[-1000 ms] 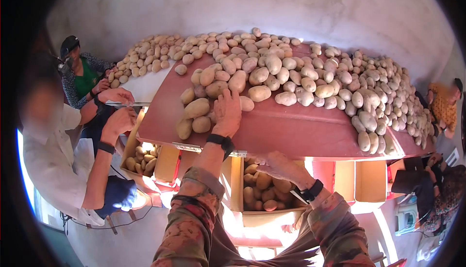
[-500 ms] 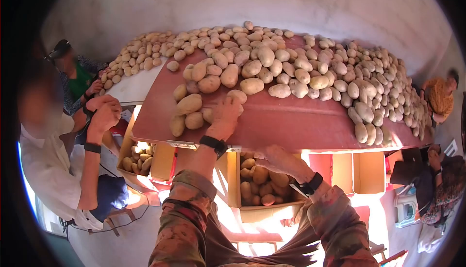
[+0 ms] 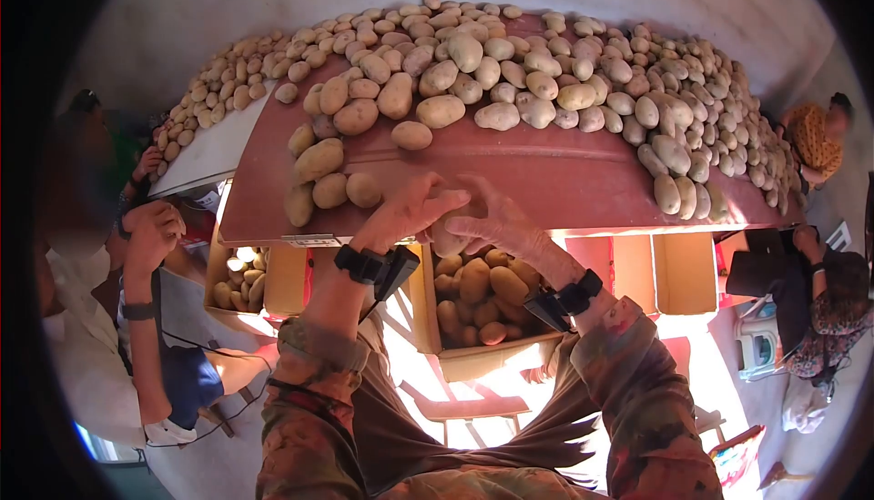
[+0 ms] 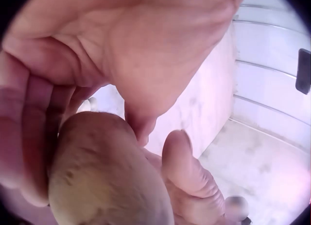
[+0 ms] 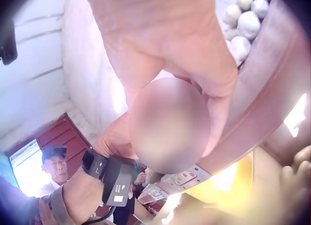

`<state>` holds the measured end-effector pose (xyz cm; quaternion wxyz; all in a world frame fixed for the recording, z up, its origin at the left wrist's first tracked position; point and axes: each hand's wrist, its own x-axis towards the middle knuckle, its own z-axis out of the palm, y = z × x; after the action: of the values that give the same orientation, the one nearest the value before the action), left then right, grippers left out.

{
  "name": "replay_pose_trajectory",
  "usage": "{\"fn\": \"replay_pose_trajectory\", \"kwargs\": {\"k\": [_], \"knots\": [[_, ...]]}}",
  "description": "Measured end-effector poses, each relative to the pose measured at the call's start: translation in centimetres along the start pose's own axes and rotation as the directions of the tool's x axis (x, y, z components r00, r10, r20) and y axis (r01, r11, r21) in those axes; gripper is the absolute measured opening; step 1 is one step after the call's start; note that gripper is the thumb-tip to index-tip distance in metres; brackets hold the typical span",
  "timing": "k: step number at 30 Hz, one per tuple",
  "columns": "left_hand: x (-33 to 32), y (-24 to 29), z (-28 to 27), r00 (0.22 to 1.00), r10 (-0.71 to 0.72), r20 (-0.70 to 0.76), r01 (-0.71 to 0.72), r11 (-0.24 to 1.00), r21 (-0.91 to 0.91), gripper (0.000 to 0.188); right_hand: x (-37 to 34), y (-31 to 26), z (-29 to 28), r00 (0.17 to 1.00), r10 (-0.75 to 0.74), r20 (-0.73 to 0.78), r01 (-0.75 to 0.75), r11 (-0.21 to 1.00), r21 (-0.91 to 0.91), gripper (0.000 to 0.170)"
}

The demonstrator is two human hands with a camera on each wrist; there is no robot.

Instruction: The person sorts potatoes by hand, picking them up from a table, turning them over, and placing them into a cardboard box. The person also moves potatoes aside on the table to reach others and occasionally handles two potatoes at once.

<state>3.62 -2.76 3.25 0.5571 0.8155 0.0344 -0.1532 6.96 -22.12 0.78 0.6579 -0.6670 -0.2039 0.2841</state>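
Note:
At the table's front edge my two hands meet around one potato (image 3: 448, 240). My left hand (image 3: 402, 213) holds it from the left, its fingers curved along one side of the potato (image 4: 107, 171) in the left wrist view. From the other side my right hand (image 3: 506, 227) grips it between thumb and fingers; the right wrist view shows the potato (image 5: 169, 127) blurred. Just below the hands stands a cardboard box (image 3: 492, 361) holding potatoes (image 3: 475, 282). A single potato (image 3: 411, 135) lies on the red tabletop (image 3: 510, 172) beyond the left hand.
A long heap of potatoes (image 3: 583, 90) covers the back of the table. Another box of potatoes (image 3: 241, 282) stands left, and an open cardboard box (image 3: 683, 272) to the right. People sit at both sides; one person's hand (image 3: 153, 232) is near the left table edge.
My left hand has come away from the potatoes on the table, back toward my body and to the right, with a potato. My right hand has risen to meet it. The head view has tilted down.

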Motion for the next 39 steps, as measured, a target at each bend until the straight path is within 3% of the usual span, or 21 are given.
{"fn": "replay_pose_trajectory", "kwargs": {"k": [2,5,6,8,9,10,11,12,14,16,19,20,22,23,24,26,28,31,36,38,39], "knots": [[-0.7,0.0,0.1,0.999,0.036,0.015,-0.035,0.997,-0.07,0.05,0.0,-0.1,-0.1,0.98,0.099,0.172,-0.086,0.993,-0.08,0.073],[-0.6,-1.2,-1.0,0.993,0.012,0.116,0.005,0.99,-0.143,0.042,0.1,1.7,0.4,0.974,0.094,0.205,-0.078,0.993,-0.084,0.068],[-0.8,-1.4,-1.4,0.997,0.059,0.052,-0.054,0.993,-0.106,0.036,-0.4,1.8,1.0,0.974,0.098,0.204,-0.083,0.993,-0.084,0.068],[-0.9,-1.9,-2.3,0.994,0.112,-0.01,-0.112,0.991,-0.067,0.03,-1.5,1.7,2.5,0.883,0.364,0.298,-0.403,0.912,0.08,0.062],[-0.7,-2.3,-2.8,0.975,0.151,-0.163,-0.153,0.988,0.0,0.027,-1.9,1.7,3.2,0.882,0.364,0.3,-0.403,0.912,0.078,0.062],[-0.7,-2.8,-3.6,0.929,0.196,-0.314,-0.182,0.98,0.075,0.023,-2.3,1.8,4.0,0.864,0.38,0.332,-0.322,0.921,-0.217,0.061],[-0.4,-3.5,-4.7,0.927,0.196,-0.32,-0.18,0.981,0.078,0.023,-2.7,2.0,4.7,0.844,0.402,0.356,-0.2,0.85,-0.487,0.06],[0.0,-4.4,-5.8,0.881,0.243,-0.406,-0.191,0.968,0.164,0.022,-2.9,3.1,4.9,0.843,0.399,0.36,-0.195,0.852,-0.486,0.06],[-0.4,-5.3,-7.4,0.826,0.291,-0.482,-0.187,0.949,0.252,0.021,-3.0,6.6,4.4,0.851,0.303,0.429,0.007,0.81,-0.587,0.063],[-1.2,-5.8,-8.9,0.726,0.28,-0.628,-0.198,0.96,0.198,0.02,-3.3,6.7,4.0,0.873,0.298,0.385,0.052,0.729,-0.682,0.063],[-2.5,-7.0,-10.2,0.665,0.333,-0.669,-0.265,0.942,0.205,0.017,-4.2,5.8,3.6,0.964,0.16,0.214,0.103,0.516,-0.85,0.057],[-2.6,-7.4,-10.6,0.662,0.334,-0.671,-0.264,0.942,0.208,0.017,-4.3,7.5,3.3,0.963,0.156,0.218,0.109,0.517,-0.849,0.057],[-2.6,-7.9,-11.4,0.595,0.352,-0.722,-0.201,0.935,0.291,0.019,-3.5,12.3,2.3,0.91,-0.296,0.292,0.351,0.171,-0.921,0.05],[-2.4,-8.3,-11.5,0.592,0.355,-0.723,-0.202,0.934,0.294,0.019,-3.1,12.6,2.4,0.844,-0.431,0.319,0.427,0.18,-0.886,0.034],[-2.4,-8.2,-11.4,0.646,0.383,-0.661,-0.192,0.919,0.345,0.019,-3.3,11.9,2.5,0.842,-0.433,0.322,0.43,0.176,-0.886,0.034],[-2.4,-8.4,-10.9,0.693,0.405,-0.596,-0.187,0.9,0.394,0.021,-4.1,10.5,2.6,0.903,-0.256,0.346,0.407,0.244,-0.88,0.016],[-2.9,-6.3,-8.5,0.712,0.64,-0.291,-0.064,0.471,0.88,0.032,-4.0,10.4,2.4,0.888,-0.182,0.421,0.457,0.256,-0.852,0.013],[-2.2,-6.8,-7.1,0.806,0.574,-0.14,-0.115,0.385,0.916,0.044,-4.1,10.1,2.6,0.859,-0.103,0.501,0.508,0.28,-0.815,0.01],[-1.2,-6.8,-6.7,0.802,0.585,-0.123,-0.058,0.28,0.958,0.043,-4.1,9.5,2.4,0.841,-0.086,0.534,0.535,0.284,-0.796,0.004],[-0.7,-7.0,-6.8,0.796,0.594,-0.116,-0.05,0.255,0.966,0.041,-4.5,10.2,1.9,0.871,-0.284,0.401,0.49,0.446,-0.749,0.005],[-0.6,-6.9,-6.7,0.816,0.564,-0.124,-0.023,0.245,0.969,0.039,-4.5,9.6,2.0,0.873,-0.28,0.399,0.487,0.448,-0.75,0.005]]}}
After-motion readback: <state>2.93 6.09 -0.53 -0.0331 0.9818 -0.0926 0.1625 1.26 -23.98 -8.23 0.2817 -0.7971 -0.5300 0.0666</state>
